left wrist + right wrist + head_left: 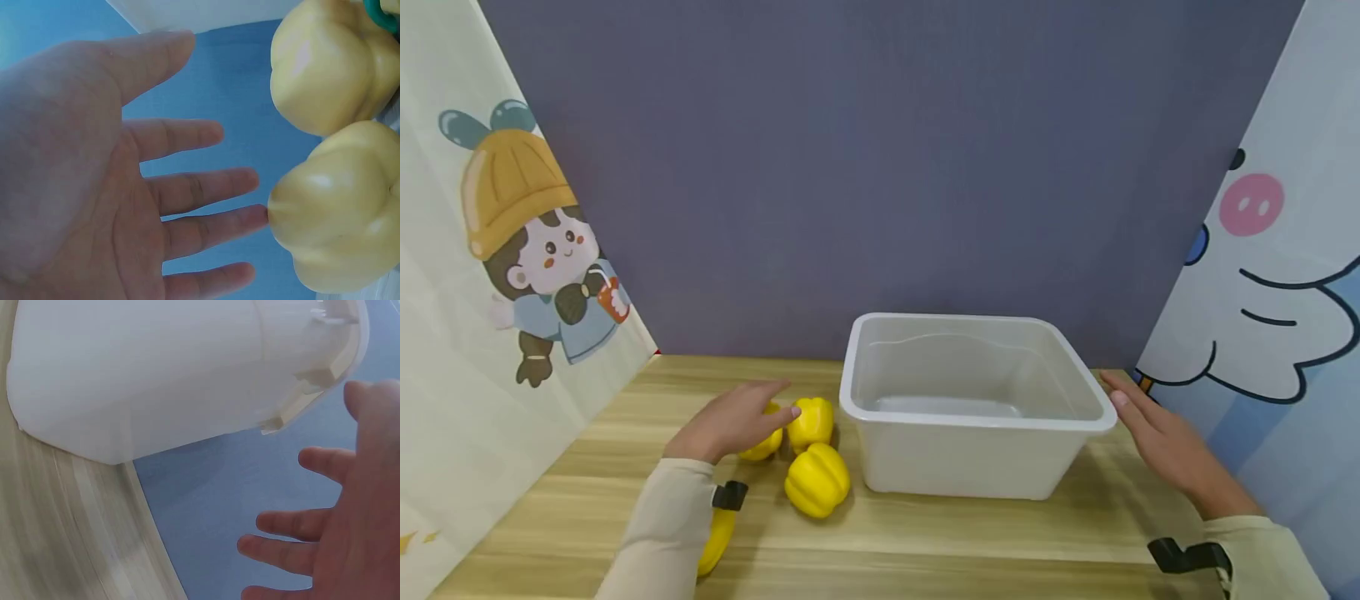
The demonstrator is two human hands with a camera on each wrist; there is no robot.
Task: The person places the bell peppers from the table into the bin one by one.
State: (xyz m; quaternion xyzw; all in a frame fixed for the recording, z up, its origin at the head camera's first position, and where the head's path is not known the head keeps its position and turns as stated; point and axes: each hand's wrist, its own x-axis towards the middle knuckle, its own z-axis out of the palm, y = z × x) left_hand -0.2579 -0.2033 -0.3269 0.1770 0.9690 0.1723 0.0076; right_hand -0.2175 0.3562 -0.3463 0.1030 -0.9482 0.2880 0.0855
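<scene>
My left hand [732, 423] is spread over the left part of the wooden table, above and beside a yellow bell pepper [761, 451] that it partly hides. Two more yellow bell peppers, one behind [813, 423] and one in front [817, 481], sit just right of it. In the left wrist view the fingers are straight and apart, one fingertip right at a pepper [340, 209]. On the right, my right hand [1172, 446] has its fingers extended beside the right rim of a white plastic bin [955, 462]. The right wrist view shows that hand holding nothing.
A yellow, curved, banana-like item [718, 540] lies partly under my left forearm. The wooden table [940, 550] meets a dark grey panel [887, 167] at the back. Cartoon-printed curtains hang at the left [445, 333] and right [1315, 100].
</scene>
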